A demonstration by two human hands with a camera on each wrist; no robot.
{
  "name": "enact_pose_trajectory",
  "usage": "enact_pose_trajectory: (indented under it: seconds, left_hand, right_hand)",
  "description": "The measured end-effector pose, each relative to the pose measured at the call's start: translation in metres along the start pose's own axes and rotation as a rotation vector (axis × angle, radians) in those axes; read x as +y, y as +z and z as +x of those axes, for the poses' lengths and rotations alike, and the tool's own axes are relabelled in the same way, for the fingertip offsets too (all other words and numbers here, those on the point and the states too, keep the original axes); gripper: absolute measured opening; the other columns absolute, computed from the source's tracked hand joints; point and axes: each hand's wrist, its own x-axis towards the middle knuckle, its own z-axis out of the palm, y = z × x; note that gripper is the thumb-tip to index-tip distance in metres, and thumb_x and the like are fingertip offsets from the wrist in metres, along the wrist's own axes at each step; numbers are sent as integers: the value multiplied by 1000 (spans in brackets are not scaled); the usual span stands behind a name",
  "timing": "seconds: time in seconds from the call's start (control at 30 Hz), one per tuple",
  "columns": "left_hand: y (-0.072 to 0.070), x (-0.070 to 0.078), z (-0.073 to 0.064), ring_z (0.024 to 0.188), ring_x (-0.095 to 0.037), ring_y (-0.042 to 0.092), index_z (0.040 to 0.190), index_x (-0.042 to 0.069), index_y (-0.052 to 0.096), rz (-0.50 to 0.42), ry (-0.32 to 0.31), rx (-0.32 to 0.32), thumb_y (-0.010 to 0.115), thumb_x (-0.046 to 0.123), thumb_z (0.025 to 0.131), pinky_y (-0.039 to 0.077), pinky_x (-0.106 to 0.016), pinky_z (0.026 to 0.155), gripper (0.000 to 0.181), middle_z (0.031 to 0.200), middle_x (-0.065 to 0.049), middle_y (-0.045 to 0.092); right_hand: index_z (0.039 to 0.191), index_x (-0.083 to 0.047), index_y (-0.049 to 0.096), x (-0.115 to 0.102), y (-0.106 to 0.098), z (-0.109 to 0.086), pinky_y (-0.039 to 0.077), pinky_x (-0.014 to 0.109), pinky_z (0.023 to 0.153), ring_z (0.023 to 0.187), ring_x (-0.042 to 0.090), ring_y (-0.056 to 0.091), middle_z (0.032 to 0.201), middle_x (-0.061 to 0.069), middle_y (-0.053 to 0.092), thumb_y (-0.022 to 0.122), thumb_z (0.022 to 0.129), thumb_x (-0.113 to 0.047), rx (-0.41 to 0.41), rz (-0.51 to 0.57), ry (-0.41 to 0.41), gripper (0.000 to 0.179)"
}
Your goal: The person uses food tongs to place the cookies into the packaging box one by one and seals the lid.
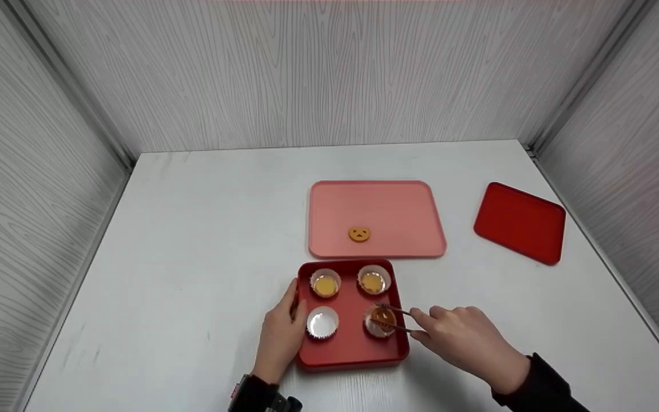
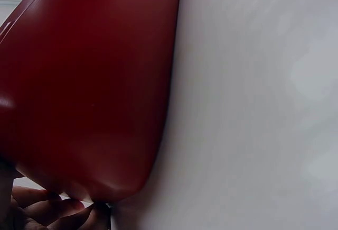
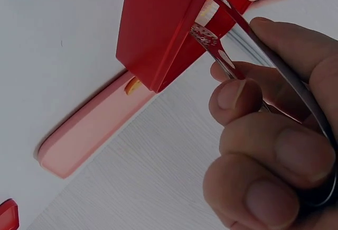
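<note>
My right hand [image 1: 467, 343] holds metal tongs [image 3: 285, 71], whose tips reach into the front right paper cup of a deep red box [image 1: 346, 349]. A brown cookie [image 1: 384, 316] lies at that cup, between the tong arms; whether the tips touch it I cannot tell. My left hand [image 1: 282, 337] grips the box's left wall, thumb at the rim. Yellowish cookies sit in the back left cup [image 1: 325, 283] and the back right cup [image 1: 373, 280]. Nothing shows inside the front left cup [image 1: 322, 323]. The left wrist view shows mostly the box's outer wall [image 2: 90, 82] and some fingertips.
Behind the box lies a pink tray [image 1: 398, 217] with one bear-face cookie [image 1: 358, 233] near its front edge. A flat red lid or tray [image 1: 521, 223] lies at the right, close to the side wall. Pale wood-grain walls enclose the white table [image 1: 192, 257].
</note>
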Motion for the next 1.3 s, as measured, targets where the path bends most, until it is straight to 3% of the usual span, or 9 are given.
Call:
enact_pose_trajectory:
  seconds: [0.4, 0.8, 1.17, 1.3]
  left_hand:
    - [1, -1, 0, 138, -28, 51, 154, 4, 46, 30, 18, 8, 57, 16, 104, 44, -47, 112, 53, 150, -15, 54]
    - [1, -1, 1, 138, -28, 52, 154, 4, 45, 40, 20, 4, 57, 17, 104, 45, -48, 111, 53, 150, -15, 54]
    - [1, -1, 0, 139, -26, 50, 154, 3, 45, 32, 17, 6, 56, 17, 105, 44, -46, 111, 52, 150, -14, 54]
    - [1, -1, 0, 139, -26, 51, 154, 4, 45, 34, 19, 6, 56, 17, 105, 45, -46, 111, 52, 149, -14, 55]
  right_hand:
    - [102, -12, 72, -1, 6, 1, 29, 24, 38, 41, 11, 40, 58, -3, 48, 88, 80, -27, 23, -18, 10, 31]
    - [107, -11, 74, 0, -1, 1, 32, 24, 38, 43, 11, 44, 60, -2, 54, 86, 82, -27, 5, 15, 34, 32]
    - [110, -10, 75, 14, -7, 2, 32, 19, 40, 43, 5, 41, 61, -4, 54, 89, 78, -23, 182, 47, 56, 38]
    - [111, -9, 75, 21, -6, 5, 38, 21, 41, 42, 7, 45, 62, -3, 55, 90, 77, -21, 245, 54, 63, 39]
